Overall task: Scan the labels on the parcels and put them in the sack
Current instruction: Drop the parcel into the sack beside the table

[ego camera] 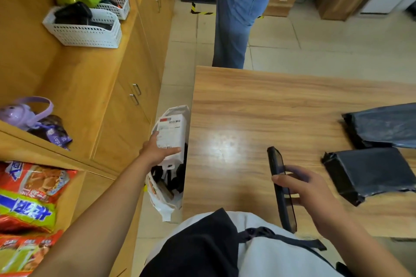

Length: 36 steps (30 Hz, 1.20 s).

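My left hand (155, 150) grips a white parcel (172, 135) with a printed barcode label, held just left of the table's edge above the open white sack (162, 198). The sack stands on the floor between the table and the cabinet, with dark items inside it. My right hand (308, 189) holds a dark phone (281, 189) edge-on over the wooden table (247, 119). Two black plastic-wrapped parcels lie on the table at the right: the near parcel (369, 173) and the far parcel (382, 126).
A person in blue jeans (234, 16) stands beyond the table's far edge. The wooden cabinet (126, 96) on the left holds white baskets (85, 29), a purple bottle (20, 114) and red snack bags (29, 195). Tiled floor runs between cabinet and table.
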### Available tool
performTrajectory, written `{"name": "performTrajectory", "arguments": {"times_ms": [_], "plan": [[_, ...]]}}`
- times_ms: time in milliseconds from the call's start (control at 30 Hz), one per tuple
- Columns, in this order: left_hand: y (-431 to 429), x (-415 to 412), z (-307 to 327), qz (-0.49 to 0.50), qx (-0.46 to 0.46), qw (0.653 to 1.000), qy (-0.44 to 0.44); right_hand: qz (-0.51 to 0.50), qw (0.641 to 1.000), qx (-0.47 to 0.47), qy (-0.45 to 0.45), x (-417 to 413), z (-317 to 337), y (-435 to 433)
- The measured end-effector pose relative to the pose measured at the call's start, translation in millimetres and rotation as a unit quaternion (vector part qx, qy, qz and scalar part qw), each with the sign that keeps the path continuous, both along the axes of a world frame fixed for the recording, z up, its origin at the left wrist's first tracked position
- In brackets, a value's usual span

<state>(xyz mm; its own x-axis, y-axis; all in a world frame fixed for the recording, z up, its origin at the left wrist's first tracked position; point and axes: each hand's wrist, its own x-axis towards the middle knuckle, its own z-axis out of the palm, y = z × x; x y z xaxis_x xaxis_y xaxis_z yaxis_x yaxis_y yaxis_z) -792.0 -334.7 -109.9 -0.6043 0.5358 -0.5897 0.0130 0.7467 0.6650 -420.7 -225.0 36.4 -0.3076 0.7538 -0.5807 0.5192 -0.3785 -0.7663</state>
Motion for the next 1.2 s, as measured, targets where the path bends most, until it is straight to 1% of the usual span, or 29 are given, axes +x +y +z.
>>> {"name": "performTrajectory", "arguments": {"times_ms": [33, 100, 167, 233, 300, 400, 533, 667, 800, 867, 1000, 1033, 1100, 1200], "plan": [[1, 3, -1, -0.005, -0.015, 1.000, 0.018, -0.001, 1.000, -0.003, -0.001, 5, -1, -1], [5, 10, 1, 0.019, -0.026, 0.998, 0.060, -0.008, 1.000, -0.007, 0.001, 15, -4, -2], [12, 21, 8, 0.028, -0.010, 0.995, 0.094, -0.021, 1.000, -0.009, 0.007, 25, -5, -2], [23, 38, 17, 0.001, 0.018, 0.994, 0.107, -0.041, 0.999, -0.011, 0.014, 37, -9, 0], [38, 59, 27, -0.029, 0.055, 0.995, 0.082, -0.068, 0.997, -0.018, 0.016, 49, -11, 3], [73, 102, 43, -0.085, 0.084, 0.992, 0.030, -0.096, 0.995, -0.021, 0.017, 76, -10, 6], [128, 180, 56, -0.188, 0.115, 0.975, 0.013, -0.156, 0.987, -0.033, 0.020, 130, -8, 13], [178, 275, 63, -0.308, 0.119, 0.944, -0.003, -0.227, 0.973, -0.033, 0.022, 198, -3, 19], [218, 372, 70, -0.415, 0.129, 0.900, 0.022, -0.292, 0.955, -0.030, 0.038, 267, -5, 18], [234, 415, 72, -0.471, 0.134, 0.870, 0.045, -0.330, 0.942, -0.037, 0.049, 298, -9, 16], [259, 498, 70, -0.587, 0.106, 0.799, 0.073, -0.405, 0.910, -0.043, 0.075, 356, -24, 15], [261, 514, 69, -0.604, 0.104, 0.786, 0.080, -0.418, 0.904, -0.045, 0.077, 366, -27, 15], [267, 555, 66, -0.620, 0.093, 0.775, 0.081, -0.444, 0.891, -0.051, 0.078, 387, -34, 15], [279, 624, 63, -0.621, 0.060, 0.774, 0.104, -0.476, 0.874, -0.055, 0.083, 417, -41, 12]]}}
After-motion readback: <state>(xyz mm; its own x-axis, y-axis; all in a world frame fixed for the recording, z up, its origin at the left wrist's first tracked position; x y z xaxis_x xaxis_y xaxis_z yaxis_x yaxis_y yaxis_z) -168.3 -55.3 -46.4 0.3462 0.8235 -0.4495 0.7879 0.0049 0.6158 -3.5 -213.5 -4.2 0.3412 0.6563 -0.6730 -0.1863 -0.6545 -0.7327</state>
